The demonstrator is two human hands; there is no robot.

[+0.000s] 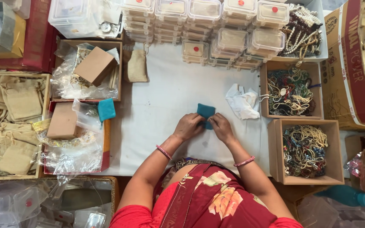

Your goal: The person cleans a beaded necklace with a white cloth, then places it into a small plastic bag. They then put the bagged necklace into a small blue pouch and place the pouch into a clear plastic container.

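Both of my hands meet over the white table top [161, 97] on a small teal cloth pouch [205, 111]. My left hand [188, 126] pinches the pouch's lower left side. My right hand [221, 126] grips its lower right side. The lower part of the pouch is hidden under my fingers, so I cannot tell if it is open. A pink bangle sits on each wrist. A crumpled white cloth [243, 101] lies just right of the pouch.
Two wooden boxes of bead strings [293, 90] [305, 151] stand at the right. Stacked clear plastic boxes [216, 33] line the far edge. At the left are trays with brown boxes, plastic wrap, another teal pouch [106, 109] and beige drawstring bags [20, 101].
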